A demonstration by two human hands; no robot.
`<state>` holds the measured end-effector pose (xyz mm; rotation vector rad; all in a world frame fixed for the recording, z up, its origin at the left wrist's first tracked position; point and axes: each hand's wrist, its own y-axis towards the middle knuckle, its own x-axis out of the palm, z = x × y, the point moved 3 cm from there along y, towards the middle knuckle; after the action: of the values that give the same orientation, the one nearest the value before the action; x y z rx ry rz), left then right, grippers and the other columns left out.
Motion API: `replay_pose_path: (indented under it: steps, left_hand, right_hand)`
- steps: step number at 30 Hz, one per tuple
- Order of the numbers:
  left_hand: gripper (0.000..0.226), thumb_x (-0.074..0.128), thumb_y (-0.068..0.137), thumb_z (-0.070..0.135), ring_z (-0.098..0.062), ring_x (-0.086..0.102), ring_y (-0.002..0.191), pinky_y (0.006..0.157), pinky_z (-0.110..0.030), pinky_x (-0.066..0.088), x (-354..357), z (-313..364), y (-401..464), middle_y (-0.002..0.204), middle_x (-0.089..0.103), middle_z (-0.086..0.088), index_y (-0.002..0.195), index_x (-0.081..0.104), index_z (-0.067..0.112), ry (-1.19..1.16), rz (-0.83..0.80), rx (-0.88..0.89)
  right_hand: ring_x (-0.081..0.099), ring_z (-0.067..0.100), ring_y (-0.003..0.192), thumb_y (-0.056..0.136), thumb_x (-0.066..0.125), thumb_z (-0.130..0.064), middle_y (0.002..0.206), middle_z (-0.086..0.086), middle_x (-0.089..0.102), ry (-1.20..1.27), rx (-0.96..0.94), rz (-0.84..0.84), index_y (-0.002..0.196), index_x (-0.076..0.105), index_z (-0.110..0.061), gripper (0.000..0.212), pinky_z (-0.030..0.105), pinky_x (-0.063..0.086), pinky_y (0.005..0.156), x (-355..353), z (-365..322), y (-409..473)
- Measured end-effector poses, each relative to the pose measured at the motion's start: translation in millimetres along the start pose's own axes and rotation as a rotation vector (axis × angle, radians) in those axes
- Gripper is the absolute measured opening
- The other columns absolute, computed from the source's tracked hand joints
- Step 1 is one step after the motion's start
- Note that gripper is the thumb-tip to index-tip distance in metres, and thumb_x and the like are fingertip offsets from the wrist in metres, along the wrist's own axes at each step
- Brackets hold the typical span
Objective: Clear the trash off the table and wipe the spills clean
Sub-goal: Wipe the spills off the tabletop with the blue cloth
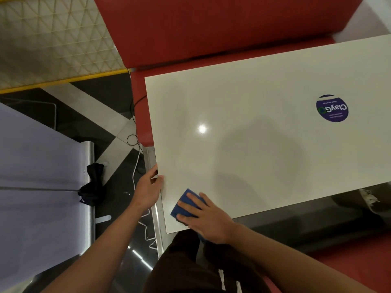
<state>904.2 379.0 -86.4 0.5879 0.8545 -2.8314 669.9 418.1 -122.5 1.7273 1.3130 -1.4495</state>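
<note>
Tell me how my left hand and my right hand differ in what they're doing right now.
The left hand grips the table by its side edge, thumb on top, while the right hand lies flat on the tabletop. The left hand holds no tool, whereas the right hand presses a blue cloth under straight fingers near the table's corner. Both are bare and touch the same table.

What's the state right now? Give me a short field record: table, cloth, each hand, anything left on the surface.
table: white top, no trash visible on it
cloth: blue cloth flat at the near left corner
right hand: right hand presses on the cloth, fingers spread
left hand: left hand holds the table's left edge
on surface: round purple sticker at far right
spills: none plainly visible; one light glare spot
</note>
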Motion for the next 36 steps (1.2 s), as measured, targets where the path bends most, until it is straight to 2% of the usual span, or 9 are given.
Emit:
replay_pose_path:
  steps: [5, 9, 12, 16, 20, 24, 30, 33, 36]
  left_hand:
    - [0.045, 0.051, 0.106, 0.022, -0.005, 0.051, 0.117, 0.107, -0.030, 0.037, 5.0, 6.5, -4.1, 0.129, 0.057, 0.014, 0.149, 0.046, 0.032, 0.025, 0.011, -0.050]
    - [0.044, 0.048, 0.106, 0.023, -0.006, 0.051, 0.120, 0.107, -0.027, 0.038, -0.9, 9.2, 1.0, 0.132, 0.057, 0.011, 0.150, 0.045, 0.029, 0.113, -0.034, -0.037]
    - [0.046, 0.048, 0.107, 0.027, -0.010, 0.056, 0.121, 0.111, -0.038, 0.044, -5.3, 2.3, 2.9, 0.136, 0.060, 0.005, 0.152, 0.043, 0.029, 0.211, -0.091, -0.029]
    - [0.045, 0.050, 0.105, 0.023, -0.012, 0.050, 0.125, 0.109, -0.036, 0.043, 3.9, 5.8, -0.8, 0.138, 0.052, 0.005, 0.149, 0.039, 0.026, 0.262, -0.110, 0.048]
    - [0.043, 0.052, 0.101, 0.015, -0.025, 0.040, 0.127, 0.112, -0.050, 0.040, 22.9, 9.8, -0.4, 0.142, 0.037, -0.008, 0.142, 0.037, 0.014, 0.519, 0.037, 0.227]
    - [0.059, 0.047, 0.102, 0.031, -0.046, 0.012, 0.148, 0.120, -0.059, 0.021, 53.7, 13.6, -0.2, 0.163, 0.012, -0.019, 0.154, 0.024, 0.017, 0.800, 0.031, 0.206]
    - [0.069, 0.040, 0.104, 0.044, -0.040, -0.016, 0.153, 0.124, -0.056, 0.000, 101.6, 36.3, -8.3, 0.167, -0.011, -0.016, 0.161, 0.008, 0.021, 0.910, -0.098, 0.303]
    - [0.069, 0.038, 0.104, 0.045, -0.039, -0.016, 0.153, 0.124, -0.057, 0.001, 120.0, 45.6, -10.0, 0.167, -0.013, -0.015, 0.161, 0.006, 0.021, 0.959, -0.135, 0.335]
    - [0.068, 0.040, 0.104, 0.044, -0.040, -0.013, 0.153, 0.124, -0.058, 0.002, 136.5, 55.0, -11.4, 0.168, -0.010, -0.016, 0.161, 0.009, 0.020, 0.967, -0.157, 0.377]
  right_hand:
    - [-0.001, 0.031, 0.157, 0.109, 0.034, -0.040, 0.169, -0.002, 0.016, 0.020, 0.118, 0.039, 0.156, 0.033, -0.035, 0.048, 0.055, 0.013, 0.120, -7.4, 50.7, -31.4]
    - [0.004, 0.041, 0.155, 0.101, 0.054, -0.038, 0.168, 0.005, 0.019, 0.025, 0.216, 0.033, 0.155, 0.033, -0.030, 0.059, 0.063, 0.019, 0.119, -8.0, 41.7, -9.2]
    - [-0.002, 0.045, 0.154, 0.091, 0.068, -0.037, 0.169, 0.008, 0.014, 0.027, 0.134, -0.004, 0.156, 0.029, -0.027, 0.077, 0.066, 0.011, 0.120, -9.4, 10.0, 25.0]
    - [-0.003, 0.038, 0.155, 0.101, 0.054, -0.036, 0.169, 0.004, 0.014, 0.054, -0.028, -0.025, 0.156, 0.034, -0.029, 0.058, 0.064, 0.011, 0.122, -9.2, -16.9, 29.9]
    - [0.004, 0.033, 0.156, 0.106, 0.039, -0.043, 0.169, 0.001, 0.018, 0.012, -0.026, 0.017, 0.155, 0.036, -0.033, 0.050, 0.060, 0.015, 0.122, 0.1, 20.3, -11.2]
    - [0.005, 0.034, 0.156, 0.107, 0.030, -0.043, 0.168, 0.000, 0.020, 0.001, 0.239, 0.051, 0.156, 0.035, -0.033, 0.050, 0.056, 0.011, 0.121, -6.7, 97.2, -59.0]
    - [0.001, 0.038, 0.155, 0.103, 0.013, -0.049, 0.170, 0.006, 0.009, 0.100, 0.799, 0.063, 0.161, 0.015, -0.028, 0.061, 0.067, 0.020, 0.116, -47.3, 240.0, -138.5]
    - [0.011, 0.048, 0.151, 0.102, 0.017, -0.048, 0.167, 0.015, 0.017, 0.108, 0.981, 0.104, 0.159, 0.026, -0.017, 0.066, 0.069, 0.023, 0.115, -53.7, 251.8, -141.7]
    - [0.016, 0.054, 0.148, 0.102, 0.024, -0.043, 0.165, 0.021, 0.020, 0.032, 0.945, 0.163, 0.157, 0.030, -0.011, 0.064, 0.070, 0.027, 0.113, -41.8, 203.9, -118.2]
